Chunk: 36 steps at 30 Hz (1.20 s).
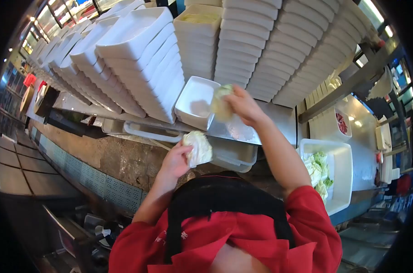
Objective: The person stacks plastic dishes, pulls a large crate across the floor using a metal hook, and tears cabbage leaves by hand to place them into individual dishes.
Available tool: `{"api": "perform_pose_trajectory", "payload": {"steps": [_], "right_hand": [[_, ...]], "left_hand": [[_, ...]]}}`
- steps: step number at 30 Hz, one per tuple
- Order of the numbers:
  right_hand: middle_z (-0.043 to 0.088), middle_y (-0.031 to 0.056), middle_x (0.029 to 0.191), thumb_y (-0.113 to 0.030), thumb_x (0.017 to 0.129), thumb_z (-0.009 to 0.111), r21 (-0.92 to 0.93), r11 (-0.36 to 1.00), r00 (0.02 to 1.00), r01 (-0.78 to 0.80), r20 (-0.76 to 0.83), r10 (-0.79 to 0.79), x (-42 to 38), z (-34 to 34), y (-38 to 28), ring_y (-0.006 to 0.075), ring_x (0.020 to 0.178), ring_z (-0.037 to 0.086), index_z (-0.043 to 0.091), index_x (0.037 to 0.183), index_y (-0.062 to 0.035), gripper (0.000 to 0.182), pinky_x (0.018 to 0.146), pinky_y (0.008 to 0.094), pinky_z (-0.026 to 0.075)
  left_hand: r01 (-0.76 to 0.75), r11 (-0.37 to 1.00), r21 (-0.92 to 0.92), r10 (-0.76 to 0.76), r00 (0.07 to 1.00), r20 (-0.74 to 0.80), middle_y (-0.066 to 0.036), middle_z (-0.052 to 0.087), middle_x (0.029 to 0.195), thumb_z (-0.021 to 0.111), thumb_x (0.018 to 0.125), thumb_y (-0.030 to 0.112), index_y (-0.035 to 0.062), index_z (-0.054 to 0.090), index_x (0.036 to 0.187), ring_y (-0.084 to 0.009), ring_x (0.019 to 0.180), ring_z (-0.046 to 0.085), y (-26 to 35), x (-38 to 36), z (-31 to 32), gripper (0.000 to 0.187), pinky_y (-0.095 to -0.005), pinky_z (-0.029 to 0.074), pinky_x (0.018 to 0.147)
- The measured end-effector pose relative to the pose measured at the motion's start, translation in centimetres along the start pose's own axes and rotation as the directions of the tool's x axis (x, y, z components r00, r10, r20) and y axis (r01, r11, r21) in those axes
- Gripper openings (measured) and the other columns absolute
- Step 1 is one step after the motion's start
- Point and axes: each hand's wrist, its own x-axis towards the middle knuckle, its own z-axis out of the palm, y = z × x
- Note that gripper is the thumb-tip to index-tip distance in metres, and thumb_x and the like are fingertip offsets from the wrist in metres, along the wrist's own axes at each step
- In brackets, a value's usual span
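Pale napa cabbage leaves (198,149) are gripped in my left hand (175,160), low in front of the apron. My right hand (244,108) pinches another cabbage leaf (222,103), slightly blurred, at the right rim of a white square dish (195,88). That dish stands near the front edge of the metal counter, and the part of its inside that shows holds no food. To the right, a white rectangular tub (342,175) has more green and white cabbage leaves (319,172) along its left side.
Tall leaning stacks of white dishes (247,41) line the back, and further stacks (142,54) crowd the left. Clear plastic bins (236,155) sit below the counter edge. Red meat (341,123) lies in a white container at right, beyond a metal post (341,93).
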Motion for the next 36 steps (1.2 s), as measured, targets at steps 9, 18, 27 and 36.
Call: {"api": "perform_pose_trajectory", "payload": {"steps": [9, 18, 27, 36], "right_hand": [[0.063, 0.0124, 0.091, -0.016, 0.075, 0.064, -0.816, 0.578, 0.982, -0.030, -0.133, -0.136, 9.9, 5.9, 5.4, 0.0299, 0.078, 0.063, 0.055, 0.104, -0.0088, 0.031, 0.069, 0.0408, 0.051], [0.058, 0.0212, 0.097, -0.025, 0.073, 0.066, -0.937, 0.349, 0.586, -0.020, -0.294, -0.755, 4.0, 6.6, 3.9, 0.0362, 0.094, 0.057, 0.047, 0.103, -0.0009, 0.043, 0.078, 0.0442, 0.047], [0.063, 0.0233, 0.087, -0.025, 0.073, 0.060, -0.610, 0.752, 0.871, -0.250, -0.480, -0.100, 5.1, 3.7, 8.2, 0.0402, 0.081, 0.061, 0.048, 0.108, -0.0010, 0.044, 0.073, 0.0466, 0.049], [0.060, 0.0027, 0.067, -0.017, 0.082, 0.060, -0.670, 0.741, 0.741, 0.054, -0.470, -0.479, -16.9, -8.0, -15.9, 0.0058, 0.060, 0.054, 0.055, 0.118, -0.0057, 0.038, 0.053, 0.0251, 0.044]], "left_hand": [[-0.241, 0.960, -0.141, 0.240, 0.970, -0.023, -0.012, 0.048, 0.127, 0.052, 0.088, 0.005, 0.0056, 0.037, 0.130, -0.0273, 0.118, 0.047, 1.6, -4.9, -6.5, 0.045, -0.0432, 0.039, 0.100], [-0.073, 0.996, -0.055, 0.071, 0.997, -0.031, -0.001, 0.062, 0.105, 0.045, 0.094, 0.029, 0.0164, 0.050, 0.119, -0.0191, 0.091, 0.061, 3.9, 0.4, -7.0, 0.029, -0.0287, 0.050, 0.055], [-0.172, 0.979, 0.110, 0.138, 0.955, 0.264, -0.014, 0.047, 0.125, 0.052, 0.085, 0.007, 0.0044, 0.035, 0.131, -0.0290, 0.115, 0.048, 7.0, 3.5, 2.3, 0.049, -0.0433, 0.040, 0.096], [-0.248, 0.952, 0.177, 0.176, 0.921, 0.347, -0.012, 0.048, 0.124, 0.054, 0.075, -0.010, 0.0035, 0.036, 0.129, -0.0274, 0.114, 0.049, 8.6, 5.2, 10.1, 0.059, -0.0421, 0.039, 0.099]]}}
